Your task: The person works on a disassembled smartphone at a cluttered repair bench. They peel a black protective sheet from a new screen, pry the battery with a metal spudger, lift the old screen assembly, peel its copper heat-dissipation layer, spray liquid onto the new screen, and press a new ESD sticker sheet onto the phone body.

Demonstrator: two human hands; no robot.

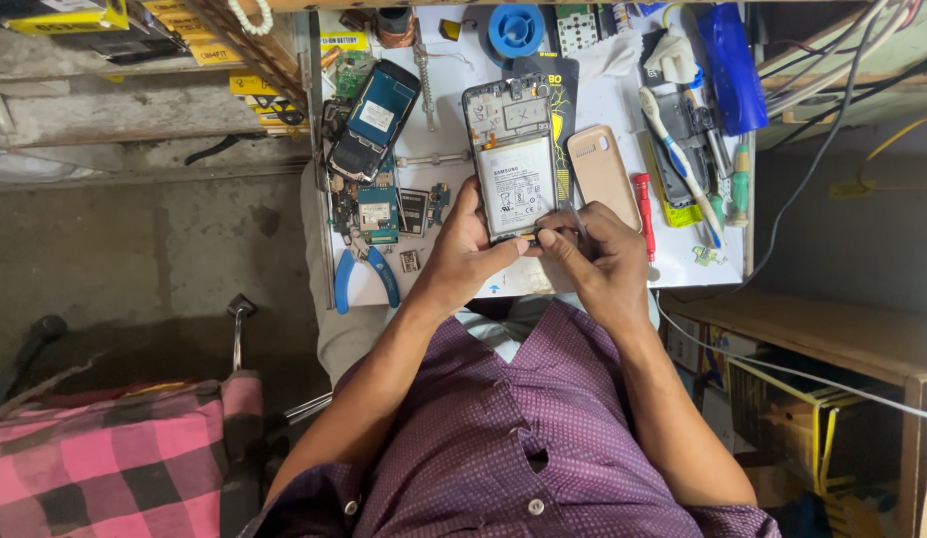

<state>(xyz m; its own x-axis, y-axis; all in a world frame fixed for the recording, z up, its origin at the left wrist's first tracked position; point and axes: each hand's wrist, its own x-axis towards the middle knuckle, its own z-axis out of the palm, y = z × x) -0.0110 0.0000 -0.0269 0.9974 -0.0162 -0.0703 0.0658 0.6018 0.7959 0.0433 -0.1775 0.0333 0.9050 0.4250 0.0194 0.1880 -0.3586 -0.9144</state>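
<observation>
At the centre of the frame an opened phone (513, 169) lies back-up on the white tabletop (613, 100), its white battery and circuit boards bare. The left hand (463, 249) has its grip closed around the phone's lower left edge, thumb lying across the bottom corner. The right hand (598, 254) meets it at the phone's lower right corner, fingers pinched tight on a thin metal tool (580, 221) whose tip I cannot make out against the phone's bottom edge.

Just right of the phone sits a tan back cover (603, 174), and beyond it a red-handled screwdriver (644, 214) and a white and blue toothbrush (678, 159). To the left, a second, smaller opened phone (374, 120) lies tilted, with loose circuit boards (379, 214) below it and blue-handled pliers (364, 274) near the tabletop's lower left edge. A blue spool (515, 30) rests at the top centre. In the lower left corner of the frame is pink checked cloth (115, 448).
</observation>
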